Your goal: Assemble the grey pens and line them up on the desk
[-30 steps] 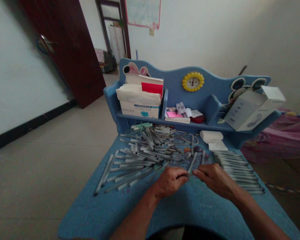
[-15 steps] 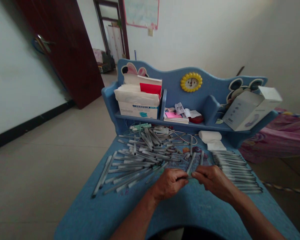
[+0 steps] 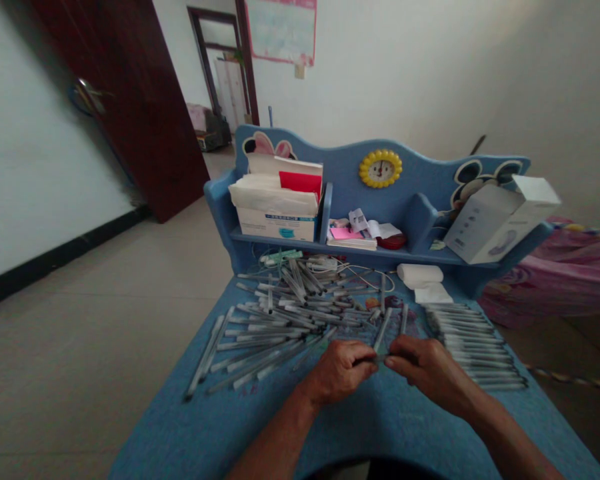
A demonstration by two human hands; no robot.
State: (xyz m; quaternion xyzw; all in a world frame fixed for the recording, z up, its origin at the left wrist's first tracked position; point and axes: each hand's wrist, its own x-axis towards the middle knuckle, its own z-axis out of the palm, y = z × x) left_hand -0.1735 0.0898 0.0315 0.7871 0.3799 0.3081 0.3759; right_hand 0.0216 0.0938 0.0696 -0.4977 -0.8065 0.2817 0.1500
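A slim, greyish pen (image 3: 381, 359) spans the small gap between my hands, mostly hidden by the fingers. My left hand (image 3: 343, 369) pinches one end of it, thumb against fingers. My right hand (image 3: 423, 365) grips the other end the same way. Just beyond the fingertips, a loose pen (image 3: 383, 328) lies pointing away from me, with another pen (image 3: 404, 319) to its right. A spread heap of clear, dark-tipped pens (image 3: 280, 330) covers the desk to the left. Right of my right hand, several pens (image 3: 480, 347) lie side by side in a neat row.
The blue desk (image 3: 180, 440) has a raised back shelf (image 3: 290, 245). On the shelf stand a mask box (image 3: 275, 223), papers (image 3: 353, 241) and a white carton (image 3: 490, 223). A paper roll (image 3: 420, 274) and a white cable (image 3: 380, 288) lie below the shelf.
The gap between my fingertips has widened slightly, showing more of the pen. Both hands stay in nearly the same place, and the view has tilted up a little.
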